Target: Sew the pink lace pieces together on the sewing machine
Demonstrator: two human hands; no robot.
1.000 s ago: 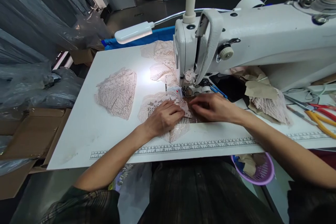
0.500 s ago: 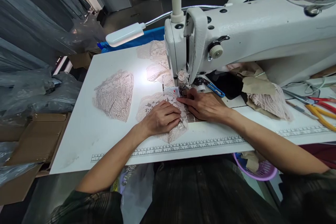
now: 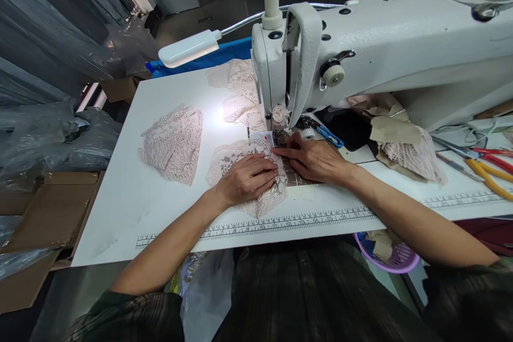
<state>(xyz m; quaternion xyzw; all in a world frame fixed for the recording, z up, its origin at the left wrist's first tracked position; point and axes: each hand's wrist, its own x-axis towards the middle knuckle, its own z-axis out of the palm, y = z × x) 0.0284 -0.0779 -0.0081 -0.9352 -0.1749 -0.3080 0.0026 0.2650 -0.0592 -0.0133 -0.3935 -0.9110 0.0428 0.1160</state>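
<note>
Lace: on table, under sewing machine front | left hand laid over it, unclenched; right hand at edge, pinch unclear | likely light, limp, snag-prone; best steadied flat near border

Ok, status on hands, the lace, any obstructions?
Left hand palm-down on pale pink lace piece. Right hand at its edge, beneath white sewing machine. Slim blue tool close beyond right hand.

Pale pink patterned lace; purple basket; blue cloth.
</note>
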